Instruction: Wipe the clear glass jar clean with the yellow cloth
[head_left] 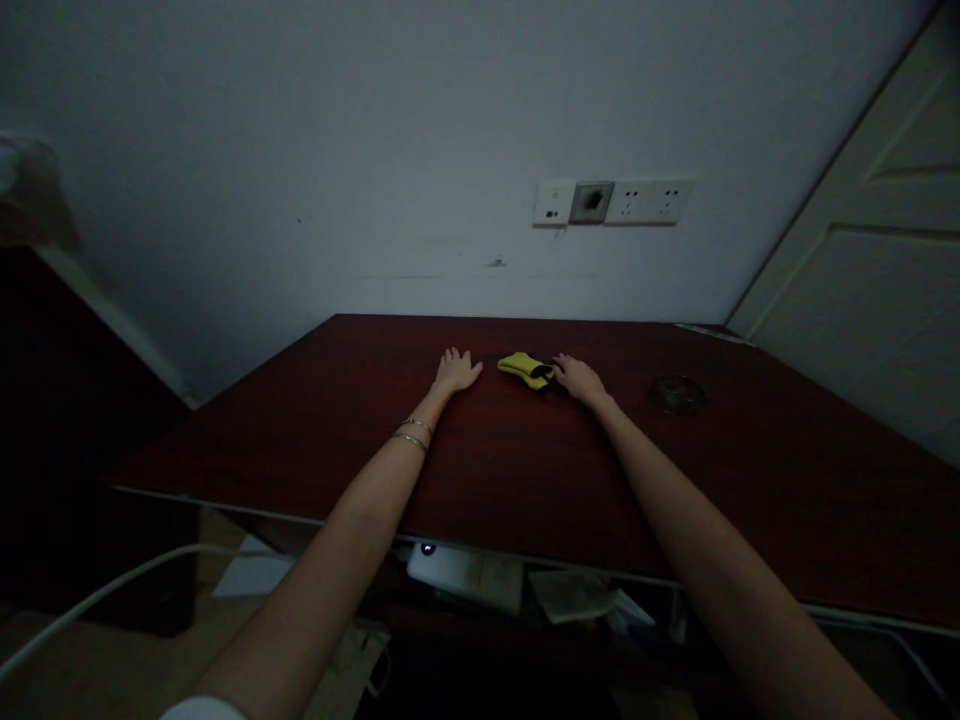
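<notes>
On the dark red desk [495, 460] lies a small folded bundle of yellow and black fabric [525, 368]; its exact kind is hard to make out in the dim light. Just left of it, my left hand [457, 371] rests palm down with the fingers spread, apart from the bundle. My right hand [579, 378] is at the bundle's right end, with its fingers stretched toward the black part and touching or almost touching it. Part of that black end is hidden by the right hand. Two thin bracelets [412, 433] circle my left wrist.
A round glass ashtray-like dish [678, 394] stands right of my right hand. Wall sockets [634, 202] sit above the desk, and a white door [885, 240] is at right. Below the desktop, an open shelf holds a white device [466, 577] and papers [570, 596]. A white cable [112, 590] runs at lower left.
</notes>
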